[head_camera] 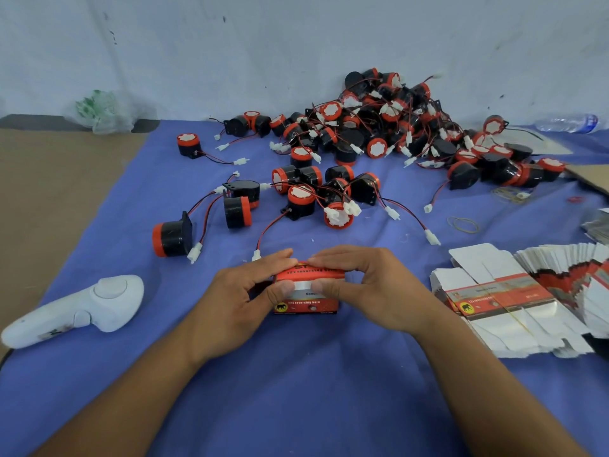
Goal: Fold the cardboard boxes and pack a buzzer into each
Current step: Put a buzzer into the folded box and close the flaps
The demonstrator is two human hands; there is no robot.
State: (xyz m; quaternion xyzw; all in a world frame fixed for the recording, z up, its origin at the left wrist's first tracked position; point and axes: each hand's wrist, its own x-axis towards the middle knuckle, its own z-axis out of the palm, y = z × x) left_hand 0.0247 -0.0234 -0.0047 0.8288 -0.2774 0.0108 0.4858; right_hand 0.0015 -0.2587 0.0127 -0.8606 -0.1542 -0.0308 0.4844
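Am gripping box between left hand and right hand, thumbs pressing front, fingers curling over top. Thin card, judging light and crushable; am keeping hold at edges. Buzzers lying beyond box; flat blanks right of box.

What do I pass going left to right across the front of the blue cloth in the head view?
White controller → left hand → red box → right hand → stack of flat unfolded boxes.
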